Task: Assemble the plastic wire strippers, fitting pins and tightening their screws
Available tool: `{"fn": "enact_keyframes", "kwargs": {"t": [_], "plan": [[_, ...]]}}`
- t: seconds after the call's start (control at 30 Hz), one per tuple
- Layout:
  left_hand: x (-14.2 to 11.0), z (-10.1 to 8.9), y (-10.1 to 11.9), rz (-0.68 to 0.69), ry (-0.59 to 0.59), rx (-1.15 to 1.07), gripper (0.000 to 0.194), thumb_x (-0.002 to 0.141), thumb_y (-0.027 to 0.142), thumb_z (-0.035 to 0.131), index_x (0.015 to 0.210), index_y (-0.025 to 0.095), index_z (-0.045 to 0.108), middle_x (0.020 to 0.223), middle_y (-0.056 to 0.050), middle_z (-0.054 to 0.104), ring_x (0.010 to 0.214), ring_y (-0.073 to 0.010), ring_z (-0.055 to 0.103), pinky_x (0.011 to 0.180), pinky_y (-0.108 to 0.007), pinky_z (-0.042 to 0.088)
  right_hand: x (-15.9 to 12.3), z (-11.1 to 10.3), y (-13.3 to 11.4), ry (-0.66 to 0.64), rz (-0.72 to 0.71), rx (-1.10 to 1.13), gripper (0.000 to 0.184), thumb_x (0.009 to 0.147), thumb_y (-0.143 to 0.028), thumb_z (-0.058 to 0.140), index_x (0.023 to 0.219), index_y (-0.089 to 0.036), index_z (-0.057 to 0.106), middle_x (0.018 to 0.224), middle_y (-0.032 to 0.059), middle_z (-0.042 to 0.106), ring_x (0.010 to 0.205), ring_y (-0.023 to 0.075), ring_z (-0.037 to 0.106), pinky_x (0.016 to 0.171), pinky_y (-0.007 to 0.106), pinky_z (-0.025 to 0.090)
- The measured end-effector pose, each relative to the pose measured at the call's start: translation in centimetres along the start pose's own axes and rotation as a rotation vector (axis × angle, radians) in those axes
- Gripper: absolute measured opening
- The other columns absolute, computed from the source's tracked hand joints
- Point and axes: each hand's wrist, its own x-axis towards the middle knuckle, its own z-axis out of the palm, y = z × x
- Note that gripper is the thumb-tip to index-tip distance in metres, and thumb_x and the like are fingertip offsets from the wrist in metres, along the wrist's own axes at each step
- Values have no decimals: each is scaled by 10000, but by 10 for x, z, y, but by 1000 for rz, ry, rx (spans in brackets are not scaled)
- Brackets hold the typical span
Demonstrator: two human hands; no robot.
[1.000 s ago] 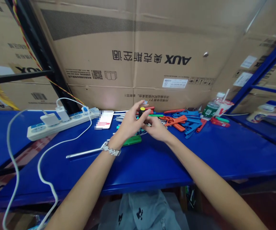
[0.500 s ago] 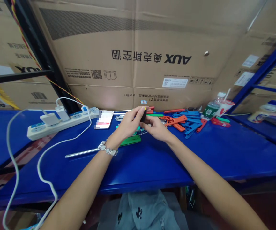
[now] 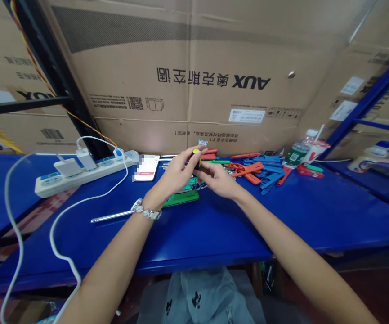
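My left hand (image 3: 177, 173) is closed round the black-and-yellow handle of a screwdriver (image 3: 197, 152), which stands roughly upright with its thin shaft pointing down. From the other side, my right hand (image 3: 218, 179) has its fingers bent and pressed together at the lower part of the screwdriver; the exact contact is partly hidden. Beneath my hands lies a long green plastic piece (image 3: 182, 198), with teal parts (image 3: 190, 183) behind it. The screwdriver's tip meets this area, but I cannot tell what it touches. A metal rod (image 3: 111, 217) runs out leftward from under my left wrist.
Blue plastic pieces (image 3: 270, 175) and orange ones (image 3: 250, 170) are heaped right of my hands. Farther right stand a bottle (image 3: 295, 155) and a cup (image 3: 316, 150). A phone (image 3: 146, 167) and a power strip (image 3: 86, 173) with a white cable lie left. Cardboard (image 3: 211, 103) walls the back.
My left hand's fingers have gone from spread at the screwdriver's top to wrapped round its handle, turning it. The left wrist has shifted slightly left. My right hand stays nearly in place.
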Motion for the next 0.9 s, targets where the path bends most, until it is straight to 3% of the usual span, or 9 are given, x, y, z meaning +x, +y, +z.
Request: {"fn": "enact_keyframes", "kwargs": {"t": [0.13,0.23,0.37,0.5,0.57,0.67,0.73,0.83,0.9], "plan": [[7,14,3,-49,231,41,334,854,414,776,1089,188,703,1085,-105,772,976,-218,722,832,-328,583,1,-2,14,163,9,-71,344,834,-520,696,766,-204,578,686,-11,573,658,159,528,633,295,425],[10,23,6,-63,367,9,249,783,341,844,905,173,706,869,-61,775,789,-180,724,733,-292,583,3,4,21,295,30,-155,388,773,-509,751,724,-221,495,627,-44,494,598,142,483,584,283,379],[5,18,6,-1,244,-35,143,922,297,690,982,174,732,951,-76,795,865,-185,746,829,-317,589,1,6,13,321,47,-185,372,774,-518,753,832,-222,534,714,-25,557,632,153,520,608,293,413],[0,7,5,60,70,-14,237,1017,302,529,1062,199,737,1122,-87,779,1046,-196,723,957,-351,556,-1,-3,5,38,-4,-72,345,872,-542,646,811,-207,587,751,11,611,680,167,547,652,310,457],[1,8,6,56,94,11,216,987,334,594,1085,202,734,1147,-87,773,1076,-202,713,962,-351,550,1,-5,8,0,-18,-61,350,874,-528,642,772,-195,608,740,18,622,687,171,551,656,314,456],[3,17,5,15,265,32,248,846,356,783,1015,184,731,1010,-73,789,921,-195,731,830,-313,577,4,-1,16,99,29,-127,328,826,-482,695,721,-185,603,687,14,603,645,162,528,612,303,421],[5,22,3,-12,317,11,221,838,349,789,958,173,730,896,-59,785,800,-181,725,743,-296,576,5,5,19,170,74,-188,316,803,-455,715,706,-189,577,653,4,578,605,150,500,583,295,394],[4,22,1,-14,234,5,195,949,336,656,1035,181,738,931,-74,791,833,-191,734,761,-314,577,4,8,16,194,41,-233,271,834,-442,687,859,-180,620,730,17,621,645,161,531,615,302,426],[2,17,0,-3,161,28,230,1001,326,569,1106,197,727,1035,-91,790,945,-204,734,844,-337,575,2,4,10,123,-13,-185,293,895,-466,619,954,-179,645,775,28,642,708,180,569,655,311,459]]}}
